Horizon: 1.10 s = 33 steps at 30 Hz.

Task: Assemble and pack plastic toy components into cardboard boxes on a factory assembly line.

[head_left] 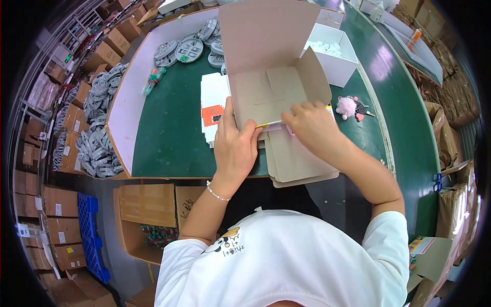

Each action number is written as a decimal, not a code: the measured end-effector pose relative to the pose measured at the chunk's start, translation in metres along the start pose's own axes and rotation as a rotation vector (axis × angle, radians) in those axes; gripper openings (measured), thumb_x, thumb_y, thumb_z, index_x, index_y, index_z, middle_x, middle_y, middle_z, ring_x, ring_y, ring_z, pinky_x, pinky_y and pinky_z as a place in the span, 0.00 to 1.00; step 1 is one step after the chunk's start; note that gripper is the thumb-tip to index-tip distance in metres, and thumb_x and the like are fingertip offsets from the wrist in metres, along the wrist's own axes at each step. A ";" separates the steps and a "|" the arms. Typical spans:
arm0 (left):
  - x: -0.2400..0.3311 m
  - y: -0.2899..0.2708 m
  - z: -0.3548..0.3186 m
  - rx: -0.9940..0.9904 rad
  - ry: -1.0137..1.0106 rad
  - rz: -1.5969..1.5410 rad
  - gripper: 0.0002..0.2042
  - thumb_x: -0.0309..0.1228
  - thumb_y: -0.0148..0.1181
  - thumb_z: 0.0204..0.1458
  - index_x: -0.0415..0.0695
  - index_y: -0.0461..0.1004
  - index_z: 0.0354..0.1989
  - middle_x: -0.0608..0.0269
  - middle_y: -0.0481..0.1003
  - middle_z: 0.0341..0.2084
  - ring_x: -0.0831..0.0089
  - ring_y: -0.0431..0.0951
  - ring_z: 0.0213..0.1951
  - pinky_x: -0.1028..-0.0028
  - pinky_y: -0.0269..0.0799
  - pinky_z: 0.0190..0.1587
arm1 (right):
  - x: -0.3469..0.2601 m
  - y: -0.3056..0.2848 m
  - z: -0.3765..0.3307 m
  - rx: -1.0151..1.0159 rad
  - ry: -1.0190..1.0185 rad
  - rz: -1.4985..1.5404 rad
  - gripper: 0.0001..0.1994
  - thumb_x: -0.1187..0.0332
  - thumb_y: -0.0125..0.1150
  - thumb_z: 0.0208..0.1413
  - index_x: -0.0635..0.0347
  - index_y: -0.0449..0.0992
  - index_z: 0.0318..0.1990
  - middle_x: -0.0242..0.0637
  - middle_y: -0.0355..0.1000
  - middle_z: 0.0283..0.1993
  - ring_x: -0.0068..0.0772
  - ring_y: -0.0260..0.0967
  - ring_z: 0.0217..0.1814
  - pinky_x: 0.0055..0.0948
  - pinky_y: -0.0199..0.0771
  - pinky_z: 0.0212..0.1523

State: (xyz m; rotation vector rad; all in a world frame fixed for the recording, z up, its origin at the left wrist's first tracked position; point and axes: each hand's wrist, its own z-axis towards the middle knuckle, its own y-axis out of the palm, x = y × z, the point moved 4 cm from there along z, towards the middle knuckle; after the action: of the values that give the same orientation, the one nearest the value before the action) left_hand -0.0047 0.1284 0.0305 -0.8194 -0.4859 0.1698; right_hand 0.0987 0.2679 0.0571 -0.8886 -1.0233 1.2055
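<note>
A half-folded cardboard box [266, 38] stands on the table in front of me, its plain brown inside facing up. The tall back panel rises away from me, and a wide flap [299, 158] hangs over the table's near edge. My left hand [234, 146] grips the near left corner, thumb on the front edge and fingers along the left side. With bent fingers, my right hand [312, 128] holds the front edge further right; its fingertips are partly hidden. Under and left of the box lie flat white-and-orange printed cartons [210, 92].
Grey round parts [189, 49] lie at the table's back left, near a small green-and-red item [153, 81]. A white bin [341, 69] of small white pieces and a pink fluffy keychain [347, 107] are on the right. An open carton [148, 202] stands on the floor, lower left.
</note>
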 end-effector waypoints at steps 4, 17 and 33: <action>0.001 -0.002 0.010 -0.036 0.054 0.049 0.11 0.32 0.69 0.46 0.39 0.75 0.29 0.33 0.62 0.61 0.50 0.76 0.45 0.62 0.73 0.41 | 0.022 0.011 0.007 -0.278 -0.007 -0.054 0.07 0.75 0.62 0.43 0.57 0.74 0.31 0.38 0.73 0.24 0.42 0.75 0.28 0.36 0.72 0.33; 0.020 -0.054 0.022 0.097 0.278 0.229 0.17 0.39 0.68 0.48 0.39 0.76 0.39 0.34 0.63 0.61 0.50 0.77 0.45 0.66 0.73 0.44 | 0.026 -0.036 0.020 0.031 -0.195 -0.093 0.06 0.70 0.65 0.46 0.60 0.75 0.29 0.38 0.76 0.30 0.39 0.76 0.37 0.38 0.73 0.40; -0.195 0.084 0.182 -0.470 -0.218 -0.207 0.29 0.52 0.68 0.45 0.34 0.77 0.40 0.44 0.80 0.37 0.57 0.80 0.44 0.64 0.74 0.45 | 0.281 0.107 0.110 -0.068 0.322 0.392 0.19 0.61 0.67 0.49 0.57 0.79 0.49 0.50 0.78 0.47 0.45 0.76 0.46 0.36 0.73 0.47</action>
State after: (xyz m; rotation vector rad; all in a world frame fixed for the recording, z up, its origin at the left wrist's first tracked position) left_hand -0.2594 0.2416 0.0064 -1.2083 -0.8305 -0.0526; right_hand -0.0221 0.5631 0.0305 -1.3330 -0.6489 1.2993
